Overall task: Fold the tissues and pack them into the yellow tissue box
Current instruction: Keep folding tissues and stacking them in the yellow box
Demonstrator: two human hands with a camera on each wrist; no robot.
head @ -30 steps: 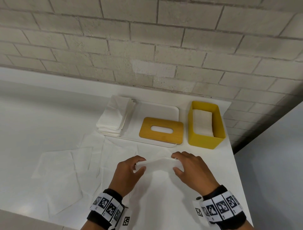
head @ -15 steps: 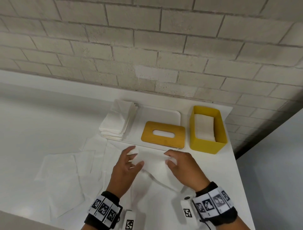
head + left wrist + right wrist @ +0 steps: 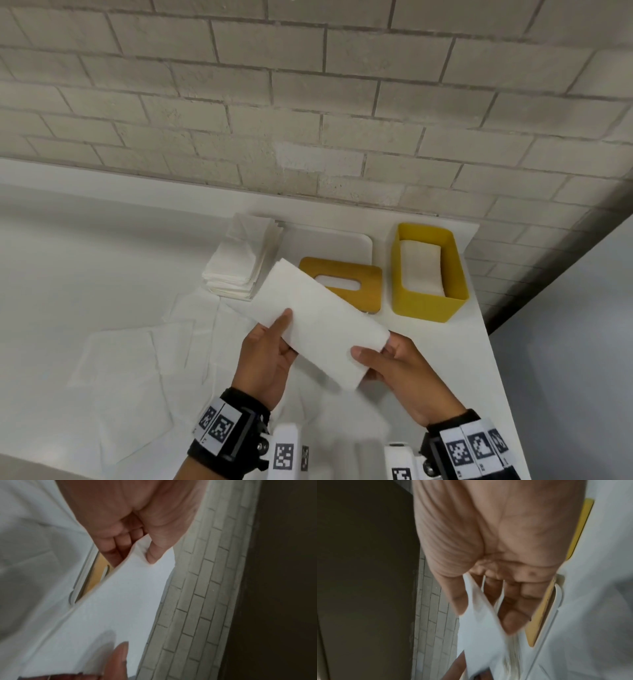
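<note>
Both the left hand [image 3: 265, 356] and right hand [image 3: 404, 370] pinch the folded tissue [image 3: 318, 325] aloft, presumably to carry it flat into the yellow tissue box [image 3: 428, 305]

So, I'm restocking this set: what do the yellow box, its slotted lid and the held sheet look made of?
Yellow tissue box: probably plastic, matte, with smooth even walls. Slotted lid: duller ochre, possibly wood or bamboo; the grain is unclear. Folded tissue: soft white paper, thin and slightly bowed between the left hand and right hand.
</note>
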